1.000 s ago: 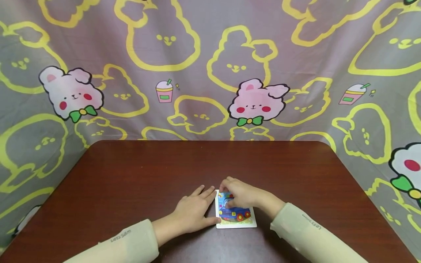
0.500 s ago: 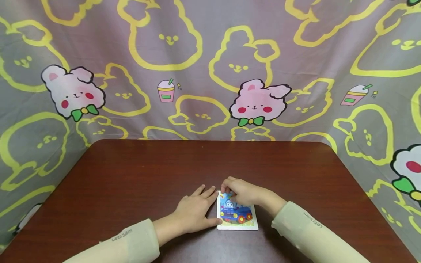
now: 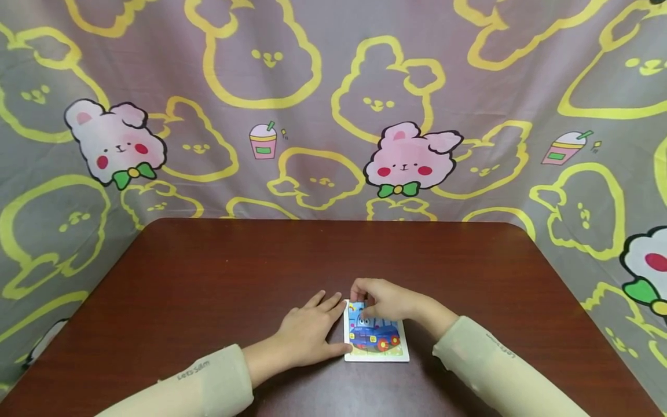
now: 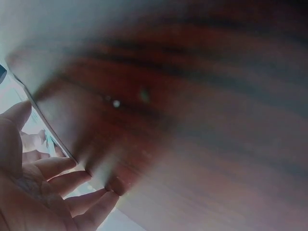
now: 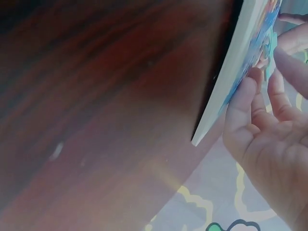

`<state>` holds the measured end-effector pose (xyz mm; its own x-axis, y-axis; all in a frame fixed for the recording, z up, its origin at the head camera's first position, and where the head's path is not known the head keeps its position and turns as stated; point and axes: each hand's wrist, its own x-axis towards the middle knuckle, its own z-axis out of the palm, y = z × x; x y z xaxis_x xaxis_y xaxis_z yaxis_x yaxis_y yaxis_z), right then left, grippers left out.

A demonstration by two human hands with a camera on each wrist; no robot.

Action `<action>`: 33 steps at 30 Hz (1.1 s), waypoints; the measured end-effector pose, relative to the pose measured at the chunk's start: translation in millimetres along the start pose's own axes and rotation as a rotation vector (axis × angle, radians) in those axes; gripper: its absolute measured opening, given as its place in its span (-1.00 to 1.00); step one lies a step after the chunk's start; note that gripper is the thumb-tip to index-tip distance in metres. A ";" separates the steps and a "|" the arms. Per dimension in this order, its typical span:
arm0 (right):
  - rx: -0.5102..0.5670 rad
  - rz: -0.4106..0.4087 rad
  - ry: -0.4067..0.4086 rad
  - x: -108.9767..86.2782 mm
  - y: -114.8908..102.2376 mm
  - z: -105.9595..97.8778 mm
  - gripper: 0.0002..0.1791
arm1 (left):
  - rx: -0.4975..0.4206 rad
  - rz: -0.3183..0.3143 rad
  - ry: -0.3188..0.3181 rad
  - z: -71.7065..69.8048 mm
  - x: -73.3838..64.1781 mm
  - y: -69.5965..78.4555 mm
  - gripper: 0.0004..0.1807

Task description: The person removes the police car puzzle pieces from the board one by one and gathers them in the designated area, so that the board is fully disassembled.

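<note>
A small jigsaw puzzle (image 3: 376, 336) in a white frame lies on the table, with a blue cartoon car on it. My left hand (image 3: 307, 335) lies flat at its left side, fingers spread, thumb and fingertips touching the frame's edge (image 4: 45, 115). Over the top part of the puzzle, my right hand (image 3: 391, 301) pinches a light-blue puzzle piece (image 3: 356, 308) at the upper left corner. That piece is tilted up; its thin teal edge (image 5: 270, 55) shows between the fingers in the right wrist view. The right hand hides the puzzle's upper right part.
The brown wooden table (image 3: 234, 260) stretches away behind the hands. A curtain (image 3: 318, 69) with cartoon bears and rabbits hangs around its back and sides.
My right thumb and fingers have gone from low on the picture to the upper left corner, where a piece now tilts up. The left hand stays in place.
</note>
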<state>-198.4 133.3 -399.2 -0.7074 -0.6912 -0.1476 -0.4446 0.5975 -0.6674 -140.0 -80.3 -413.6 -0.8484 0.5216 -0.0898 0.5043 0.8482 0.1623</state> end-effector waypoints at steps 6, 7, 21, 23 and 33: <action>0.045 -0.013 0.031 5.9 2.8 1.7 -0.85 | -0.005 0.002 0.006 0.2 0.0 -0.7 -0.06; 0.055 -0.015 0.033 6.5 2.9 1.8 -0.86 | -0.006 0.003 0.008 0.1 0.1 -0.7 -0.05; 0.190 0.004 0.070 0.3 7.7 -3.3 -0.91 | -0.023 -0.006 -0.005 -0.5 1.1 -0.9 -0.06; 0.182 0.009 0.076 -1.7 10.3 -4.9 -0.91 | -0.023 -0.008 -0.007 0.3 0.8 -1.0 -0.06; 0.195 0.012 0.125 -18.5 26.7 -16.7 -0.92 | -0.024 -0.013 -0.007 0.3 0.6 0.5 -0.05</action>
<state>-206.4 168.8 -402.1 -0.7801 -0.6214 -0.0725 -0.3301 0.5072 -0.7961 -140.2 -79.6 -413.9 -0.8538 0.5112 -0.0985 0.4892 0.8525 0.1843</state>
